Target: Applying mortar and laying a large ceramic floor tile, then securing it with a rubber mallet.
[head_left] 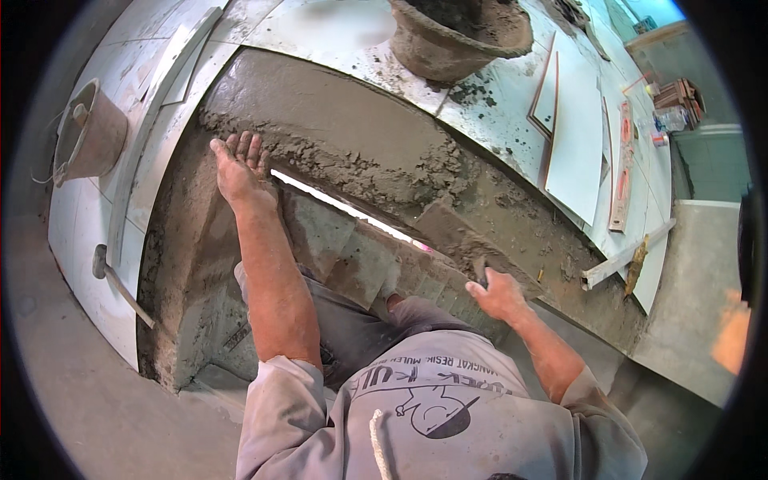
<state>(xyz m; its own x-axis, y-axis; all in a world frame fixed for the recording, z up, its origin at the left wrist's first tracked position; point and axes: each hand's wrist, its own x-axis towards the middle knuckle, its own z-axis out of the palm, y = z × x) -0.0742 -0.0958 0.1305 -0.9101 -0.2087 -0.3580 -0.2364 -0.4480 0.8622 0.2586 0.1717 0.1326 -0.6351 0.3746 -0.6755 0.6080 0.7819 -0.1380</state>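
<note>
Wet grey mortar (312,100) covers a long strip of ledge, smooth at the far left and lumpy along its near edge. My right hand (499,296) is closed round the handle of a trowel. The flat blade (468,240), smeared with mortar, rests on or just over the bed at centre right. My left hand (242,170) is at the bed's left end, palm turned up, fingers stretched out and muddy, holding nothing. A bright white straight strip (352,213) runs along the near edge between my hands; I cannot tell whether it is a bar or a lit gap.
Beyond the bed, white tiled floor carries a large mortar tub (460,44), loose tiles (574,152) and a red spirit level (622,172). At left are a bucket (96,136), a long metal bar (152,120) and a mallet (101,262). Steps (352,260) descend below me.
</note>
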